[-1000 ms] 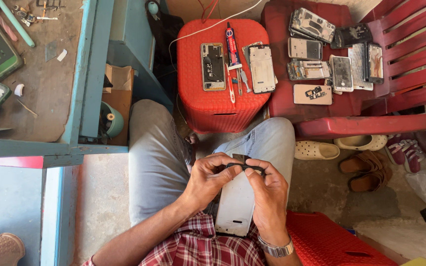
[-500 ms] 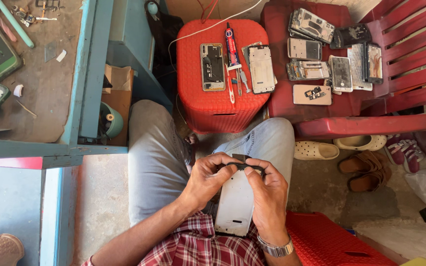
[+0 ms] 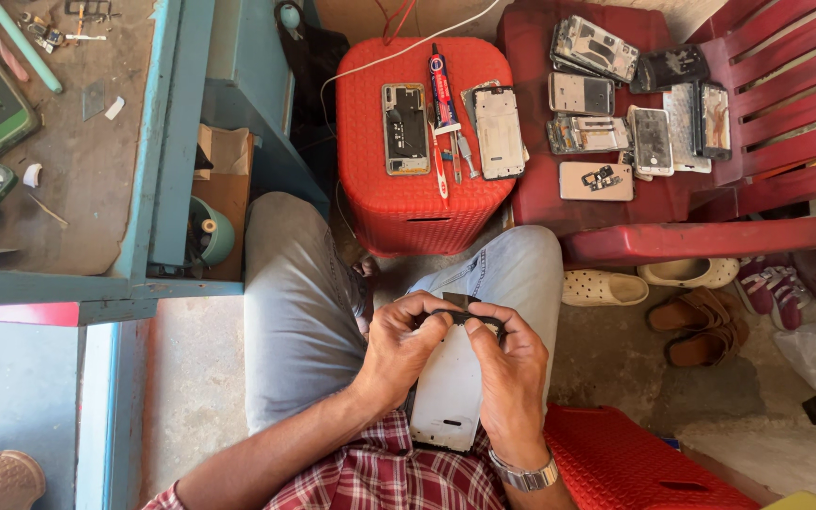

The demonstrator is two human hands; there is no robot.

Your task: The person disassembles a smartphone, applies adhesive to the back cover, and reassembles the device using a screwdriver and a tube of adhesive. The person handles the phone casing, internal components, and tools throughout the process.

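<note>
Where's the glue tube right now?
In the head view, the glue tube lies on the red stool ahead of the knees, between the opened phone and the white phone frame.

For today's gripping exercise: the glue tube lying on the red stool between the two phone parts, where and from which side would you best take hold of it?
Probably the glue tube is best pinched across its long flat body, coming from straight above. It lies flat on the red stool, with a phone frame and tools close beside it, so side access looks tight.

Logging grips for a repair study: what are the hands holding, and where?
Both hands, left hand and right hand, hold a white phone panel at its upper end, fingers curled over the dark top edge.
</note>
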